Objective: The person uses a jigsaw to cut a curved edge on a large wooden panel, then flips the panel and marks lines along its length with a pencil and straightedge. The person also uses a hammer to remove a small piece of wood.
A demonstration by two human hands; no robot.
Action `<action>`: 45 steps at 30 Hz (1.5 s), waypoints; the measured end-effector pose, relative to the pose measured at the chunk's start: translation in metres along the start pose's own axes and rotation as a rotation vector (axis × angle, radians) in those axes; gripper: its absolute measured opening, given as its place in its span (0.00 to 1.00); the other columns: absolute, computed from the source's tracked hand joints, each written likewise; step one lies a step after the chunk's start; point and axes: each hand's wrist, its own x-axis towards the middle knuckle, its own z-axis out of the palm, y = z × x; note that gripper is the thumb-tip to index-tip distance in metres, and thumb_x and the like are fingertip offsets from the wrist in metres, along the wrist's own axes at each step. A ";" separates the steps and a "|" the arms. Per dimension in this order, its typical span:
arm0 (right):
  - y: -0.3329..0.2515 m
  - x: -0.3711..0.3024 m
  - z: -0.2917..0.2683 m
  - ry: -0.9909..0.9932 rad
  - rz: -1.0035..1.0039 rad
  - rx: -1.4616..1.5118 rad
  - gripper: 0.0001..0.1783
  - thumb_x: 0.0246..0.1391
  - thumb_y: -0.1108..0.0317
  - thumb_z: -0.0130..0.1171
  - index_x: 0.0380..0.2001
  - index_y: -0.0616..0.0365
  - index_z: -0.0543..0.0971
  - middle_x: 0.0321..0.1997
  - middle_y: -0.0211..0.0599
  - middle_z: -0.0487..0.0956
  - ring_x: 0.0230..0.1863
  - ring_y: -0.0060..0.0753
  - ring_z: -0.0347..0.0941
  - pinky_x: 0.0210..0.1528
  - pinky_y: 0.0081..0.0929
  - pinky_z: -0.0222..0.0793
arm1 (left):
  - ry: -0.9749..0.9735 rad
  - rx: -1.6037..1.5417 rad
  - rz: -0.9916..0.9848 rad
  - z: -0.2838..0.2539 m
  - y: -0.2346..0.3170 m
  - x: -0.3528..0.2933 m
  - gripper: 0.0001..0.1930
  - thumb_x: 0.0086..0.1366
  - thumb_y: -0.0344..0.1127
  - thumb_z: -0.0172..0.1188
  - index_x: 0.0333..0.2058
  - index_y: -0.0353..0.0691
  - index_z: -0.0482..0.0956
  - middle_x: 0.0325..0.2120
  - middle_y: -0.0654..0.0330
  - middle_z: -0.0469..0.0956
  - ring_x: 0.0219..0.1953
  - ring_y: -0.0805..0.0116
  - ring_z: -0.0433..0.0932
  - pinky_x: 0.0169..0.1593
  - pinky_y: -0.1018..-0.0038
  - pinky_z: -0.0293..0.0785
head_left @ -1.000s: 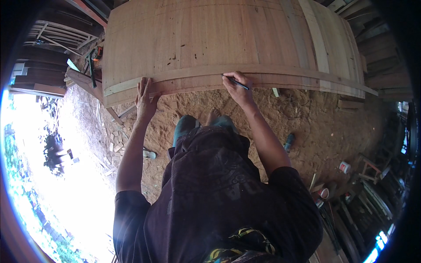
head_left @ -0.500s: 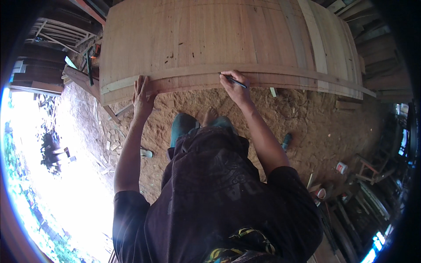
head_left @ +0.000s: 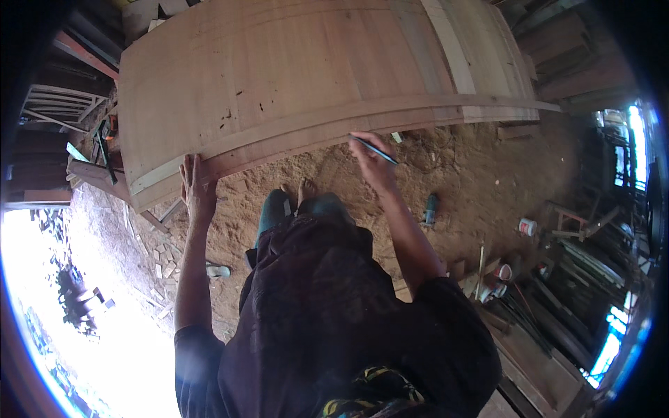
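Observation:
A big panel of light wooden planks (head_left: 313, 76) lies flat in front of me, its near edge curving across the view. My left hand (head_left: 196, 188) presses on that near edge toward the left end, fingers spread over the wood. My right hand (head_left: 373, 161) is at the same edge further right and is shut on a dark pencil (head_left: 375, 149), whose tip points left along the edge strip. My dark shirt and legs fill the lower middle.
Sawdust covers the ground (head_left: 460, 181) under the panel. A small power tool (head_left: 431, 207) lies to my right, with tins (head_left: 527, 226) and stacked timber (head_left: 578, 279) beyond. A sandal (head_left: 217, 271) and wood offcuts (head_left: 164, 261) lie at left, by a hand tool (head_left: 104, 143).
The view has shifted, so the panel now sits higher and further left. My left hand stays on the edge. My right hand with the pencil has stayed at the edge, moving slightly along it.

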 end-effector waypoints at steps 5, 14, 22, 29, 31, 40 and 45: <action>0.006 0.010 -0.062 0.122 0.114 0.188 0.11 0.67 0.70 0.68 0.48 0.64 0.84 0.35 0.32 0.86 0.36 0.19 0.82 0.37 0.21 0.79 | -0.027 -0.005 -0.001 -0.005 0.003 0.001 0.41 0.74 0.53 0.61 0.79 0.55 0.53 0.81 0.54 0.47 0.82 0.46 0.45 0.75 0.43 0.50; 0.041 0.082 -0.102 -0.020 -0.051 -0.013 0.07 0.66 0.68 0.68 0.41 0.61 0.84 0.32 0.27 0.84 0.32 0.14 0.78 0.34 0.18 0.75 | -0.157 0.051 -0.047 0.003 0.100 -0.005 0.47 0.69 0.50 0.69 0.80 0.58 0.51 0.82 0.54 0.41 0.82 0.45 0.43 0.72 0.31 0.52; 0.048 0.097 -0.100 -0.168 -0.165 0.000 0.07 0.64 0.68 0.70 0.39 0.60 0.85 0.31 0.33 0.86 0.33 0.19 0.82 0.35 0.23 0.78 | -0.071 -0.046 -0.051 0.035 0.154 -0.019 0.52 0.64 0.50 0.73 0.80 0.54 0.49 0.81 0.50 0.40 0.81 0.36 0.42 0.73 0.36 0.57; 0.050 0.099 -0.098 -0.114 -0.239 -0.050 0.07 0.61 0.68 0.72 0.38 0.59 0.85 0.32 0.34 0.87 0.35 0.23 0.84 0.37 0.26 0.80 | -0.048 -0.061 -0.043 0.042 0.161 -0.021 0.55 0.63 0.45 0.76 0.80 0.55 0.47 0.81 0.46 0.38 0.79 0.27 0.40 0.77 0.40 0.53; 0.051 0.098 -0.100 -0.105 -0.226 -0.053 0.07 0.61 0.68 0.72 0.38 0.58 0.86 0.32 0.34 0.87 0.35 0.23 0.84 0.38 0.26 0.80 | -0.074 -0.038 -0.066 0.041 0.166 -0.017 0.56 0.62 0.45 0.76 0.80 0.55 0.47 0.81 0.46 0.38 0.79 0.27 0.39 0.77 0.40 0.53; 0.052 0.100 -0.098 -0.111 -0.297 -0.101 0.05 0.62 0.72 0.71 0.39 0.61 0.86 0.34 0.31 0.86 0.34 0.16 0.81 0.37 0.20 0.79 | -0.049 -0.037 -0.055 0.046 0.162 -0.020 0.57 0.61 0.44 0.77 0.80 0.55 0.46 0.81 0.45 0.36 0.80 0.28 0.37 0.77 0.39 0.52; 0.051 0.101 -0.099 -0.127 -0.292 -0.111 0.05 0.62 0.73 0.71 0.39 0.61 0.85 0.34 0.32 0.86 0.34 0.17 0.81 0.36 0.21 0.79 | -0.070 -0.014 -0.086 0.045 0.166 -0.020 0.58 0.60 0.42 0.77 0.80 0.55 0.46 0.81 0.45 0.36 0.80 0.29 0.37 0.77 0.40 0.52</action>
